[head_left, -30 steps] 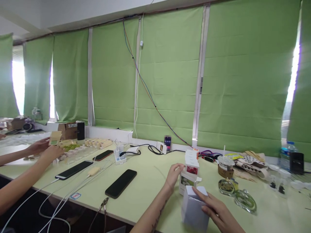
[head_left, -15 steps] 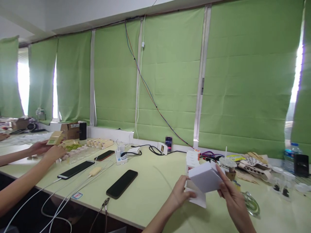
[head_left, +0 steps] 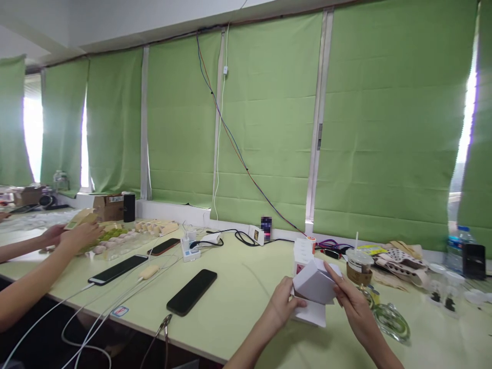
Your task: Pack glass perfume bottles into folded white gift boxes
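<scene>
Between my two hands is a white paper box point(head_left: 314, 283), held above the table with a flap hanging loose beneath it. My left hand point(head_left: 282, 303) grips its left side, thumb in front. On the right edge, my right hand point(head_left: 351, 302) has its fingers against the upper side and its thumb lower down. Just behind the box stands a row of white boxes point(head_left: 303, 248). To the right of my right hand lies a clear and green glass-like object point(head_left: 392, 323). What is inside the held box cannot be seen.
Left of my hands lie a black phone point(head_left: 192, 292) and a power strip point(head_left: 190, 247) with white cables. A co-worker's hands point(head_left: 77, 237) handle a pale box at the far left. A drink cup point(head_left: 359, 264) with a straw and a cloth point(head_left: 403, 261) are on the right.
The box has tilted and come slightly lower, and my right hand has shifted left with it. The co-worker's hands have moved a little to the left.
</scene>
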Demonstrator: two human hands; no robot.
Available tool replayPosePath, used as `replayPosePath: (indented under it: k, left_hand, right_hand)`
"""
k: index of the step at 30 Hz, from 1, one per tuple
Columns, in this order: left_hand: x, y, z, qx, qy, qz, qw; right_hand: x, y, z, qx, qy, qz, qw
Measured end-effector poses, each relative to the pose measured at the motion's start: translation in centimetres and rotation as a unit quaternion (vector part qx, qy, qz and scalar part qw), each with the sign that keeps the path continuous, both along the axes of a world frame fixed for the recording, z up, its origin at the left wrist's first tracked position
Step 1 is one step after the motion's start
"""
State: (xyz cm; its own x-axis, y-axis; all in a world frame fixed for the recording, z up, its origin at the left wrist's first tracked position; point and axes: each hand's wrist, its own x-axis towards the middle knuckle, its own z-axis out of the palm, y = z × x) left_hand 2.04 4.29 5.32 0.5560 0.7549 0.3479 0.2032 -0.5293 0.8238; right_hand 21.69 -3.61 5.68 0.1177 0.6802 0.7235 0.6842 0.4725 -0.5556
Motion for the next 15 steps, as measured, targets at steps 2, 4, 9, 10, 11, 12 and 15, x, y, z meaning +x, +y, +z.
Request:
replayPosePath:
  k: [2,4,9,10,11,12,15]
  left_hand:
    - [-0.1,-0.2,0.0,-0.002,0.006,0.007,1.000]
    - [-0.1,-0.3,-0.2,-0.010,0.001,0.014,1.000]
    - [0.2,-0.9,-0.2,-0.007,-0.072,-0.005,0.997]
    - [0.2,-1.0,-0.1,0.003,-0.074,-0.006,0.997]
    - [0.3,-1.1,0.1,0.014,-0.067,-0.004,0.998]
    - [0.3,-1.2,0.2,0.022,-0.052,0.000,0.998]
    - [0.5,-1.2,0.2,0.026,-0.019,0.004,0.999]
  right_hand:
    - [-0.2,-0.3,0.4,-0.002,-0.018,0.003,1.000]
    - [-0.5,-0.5,0.7,-0.003,-0.036,0.000,0.999]
    - [-1.1,-0.9,1.3,-0.014,-0.085,-0.013,0.996]
    - [-1.3,-0.9,1.3,-0.017,-0.093,-0.014,0.995]
    - [-1.4,-0.9,1.4,-0.017,-0.100,-0.014,0.995]
    - [-1.5,-0.9,1.4,-0.018,-0.105,-0.016,0.994]
    - [-1.8,-0.7,1.4,-0.021,-0.125,-0.015,0.992]
